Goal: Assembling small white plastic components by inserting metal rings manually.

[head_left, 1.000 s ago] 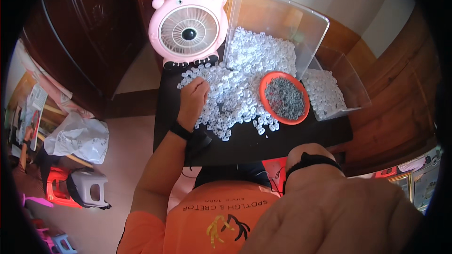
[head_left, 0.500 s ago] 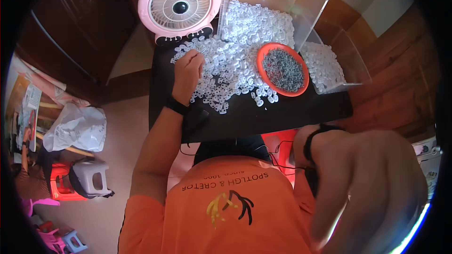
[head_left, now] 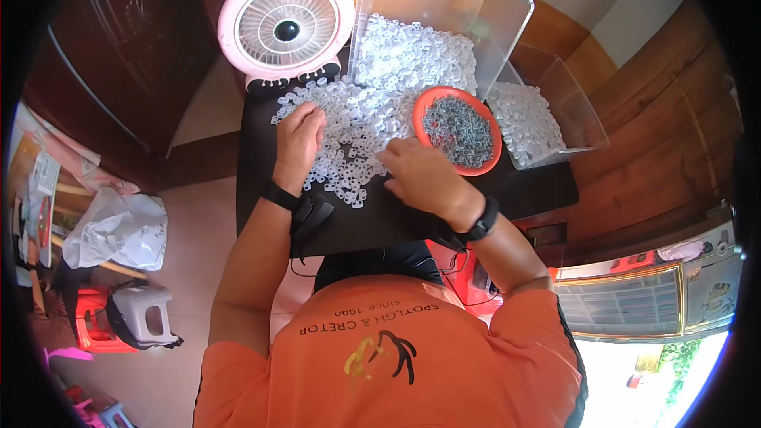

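My left hand [head_left: 300, 143] rests at the left side of a loose heap of small white plastic pieces with holes [head_left: 342, 160]. Its fingers are curled closed, and whatever they hold is hidden. Reaching in from the right, my right hand [head_left: 428, 178] is at the near right edge of the heap, just left of an orange bowl [head_left: 497, 150]. Its fingers are bent together with the tips among the white pieces; I cannot make out what is between them. Many thin grey metal pins, like nails or screws [head_left: 460, 131], fill the bowl.
A clear plastic bin [head_left: 519, 20] holding more white pieces stands behind the heap, with a second clear bin [head_left: 583, 115] to its right. A pink animal-shaped fan [head_left: 287, 30] is at the back left of the black table [head_left: 380, 226]. Plastic stools [head_left: 147, 313] stand on the floor at left.
My right hand has come from close in front of the camera, at lower right, to the heap beside the bowl. The left hand keeps its place at the heap. The whole view has shifted slightly.
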Action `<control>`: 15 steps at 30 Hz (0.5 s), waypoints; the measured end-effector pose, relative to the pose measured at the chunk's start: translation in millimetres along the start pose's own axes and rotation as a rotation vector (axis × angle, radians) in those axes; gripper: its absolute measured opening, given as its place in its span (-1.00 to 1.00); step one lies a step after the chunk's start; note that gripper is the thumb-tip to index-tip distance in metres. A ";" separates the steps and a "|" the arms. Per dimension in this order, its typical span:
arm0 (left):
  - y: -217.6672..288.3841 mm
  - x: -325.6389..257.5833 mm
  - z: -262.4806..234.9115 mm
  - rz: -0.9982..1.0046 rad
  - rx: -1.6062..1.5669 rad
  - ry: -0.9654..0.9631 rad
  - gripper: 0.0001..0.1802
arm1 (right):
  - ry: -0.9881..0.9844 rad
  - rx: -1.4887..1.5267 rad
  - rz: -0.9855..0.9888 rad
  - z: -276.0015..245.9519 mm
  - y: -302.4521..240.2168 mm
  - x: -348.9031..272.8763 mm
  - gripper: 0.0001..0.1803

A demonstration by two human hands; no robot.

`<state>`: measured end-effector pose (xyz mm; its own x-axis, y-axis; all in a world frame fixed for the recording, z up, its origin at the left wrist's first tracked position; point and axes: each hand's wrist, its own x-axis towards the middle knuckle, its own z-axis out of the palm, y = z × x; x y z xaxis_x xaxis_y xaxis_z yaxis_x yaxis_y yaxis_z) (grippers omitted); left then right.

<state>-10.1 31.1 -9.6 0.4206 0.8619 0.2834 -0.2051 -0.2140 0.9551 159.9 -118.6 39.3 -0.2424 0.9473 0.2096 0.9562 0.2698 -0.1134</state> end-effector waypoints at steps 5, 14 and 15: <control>-1.0 0.6 0.4 -0.008 0.020 0.002 -0.74 | -0.020 -0.086 0.018 39.0 8.2 31.5 -0.85; -2.0 0.9 1.8 -0.032 0.004 0.007 -0.74 | 0.075 -0.025 0.053 24.2 34.7 64.2 -0.84; -0.5 0.4 1.1 -0.043 0.009 0.005 -0.74 | 0.072 -0.023 0.050 18.7 34.2 65.8 -0.84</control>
<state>-8.8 31.0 -9.8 0.4246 0.8725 0.2418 -0.1791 -0.1809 0.9671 173.6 -43.8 31.0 -0.1825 0.9442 0.2741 0.9705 0.2177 -0.1037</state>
